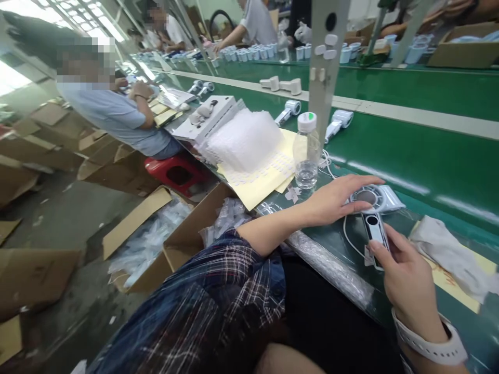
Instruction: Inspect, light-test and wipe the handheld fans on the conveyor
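Between my hands, over the bench edge, is a light blue handheld fan (376, 200) with a round grille and a dark centre. My left hand (343, 196) grips its round head, fingers across the top and thumb along the near side. My right hand (405, 270) is closed around its handle (376, 228), thumb pressed on the front near the lower end. A thin white cable (348, 236) curves on the bench just below the fan. Right of my right hand lies a crumpled whitish cloth (448, 249) on a yellow sheet (448, 280).
A clear bottle (306, 150) stands beside a metal post (327, 67). Left of it are yellow sticker sheets (253, 189), a white foam stack (245, 137) and a white box (202, 122). More fans (339, 123) lie by the green conveyor (429, 104). A co-worker (113, 114) sits left, near open cartons (175, 249).
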Tool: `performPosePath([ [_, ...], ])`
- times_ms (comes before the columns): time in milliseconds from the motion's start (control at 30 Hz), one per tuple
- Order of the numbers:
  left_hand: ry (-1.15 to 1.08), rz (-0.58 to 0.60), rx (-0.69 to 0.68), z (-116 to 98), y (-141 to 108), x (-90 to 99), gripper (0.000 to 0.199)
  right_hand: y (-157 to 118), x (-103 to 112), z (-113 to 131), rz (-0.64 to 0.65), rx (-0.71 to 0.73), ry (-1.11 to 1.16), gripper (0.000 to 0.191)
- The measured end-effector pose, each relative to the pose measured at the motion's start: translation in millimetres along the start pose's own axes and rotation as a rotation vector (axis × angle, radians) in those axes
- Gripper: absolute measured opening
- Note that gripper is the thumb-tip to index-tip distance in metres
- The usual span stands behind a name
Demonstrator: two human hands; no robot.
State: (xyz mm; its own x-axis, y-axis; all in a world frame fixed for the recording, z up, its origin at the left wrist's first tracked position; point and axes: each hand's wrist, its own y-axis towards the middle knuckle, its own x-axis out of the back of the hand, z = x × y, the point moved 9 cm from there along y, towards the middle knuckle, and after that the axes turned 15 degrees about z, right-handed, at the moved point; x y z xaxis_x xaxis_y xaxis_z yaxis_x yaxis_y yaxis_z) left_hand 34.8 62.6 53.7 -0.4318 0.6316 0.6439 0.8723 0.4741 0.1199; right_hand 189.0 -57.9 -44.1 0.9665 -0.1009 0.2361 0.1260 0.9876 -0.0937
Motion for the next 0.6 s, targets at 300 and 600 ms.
performPosePath([
  [300, 0.455, -1.205, 0.580, 79, -209, 219.2, 0.029, -4, 2, 8, -0.160, -0.020, 0.414, 0.065],
  [600, 0.520, -0.955, 0.955, 150, -255, 228.9, 0.017, 1, 6, 10, -0.213, 0.080, 0.459, 0.052],
])
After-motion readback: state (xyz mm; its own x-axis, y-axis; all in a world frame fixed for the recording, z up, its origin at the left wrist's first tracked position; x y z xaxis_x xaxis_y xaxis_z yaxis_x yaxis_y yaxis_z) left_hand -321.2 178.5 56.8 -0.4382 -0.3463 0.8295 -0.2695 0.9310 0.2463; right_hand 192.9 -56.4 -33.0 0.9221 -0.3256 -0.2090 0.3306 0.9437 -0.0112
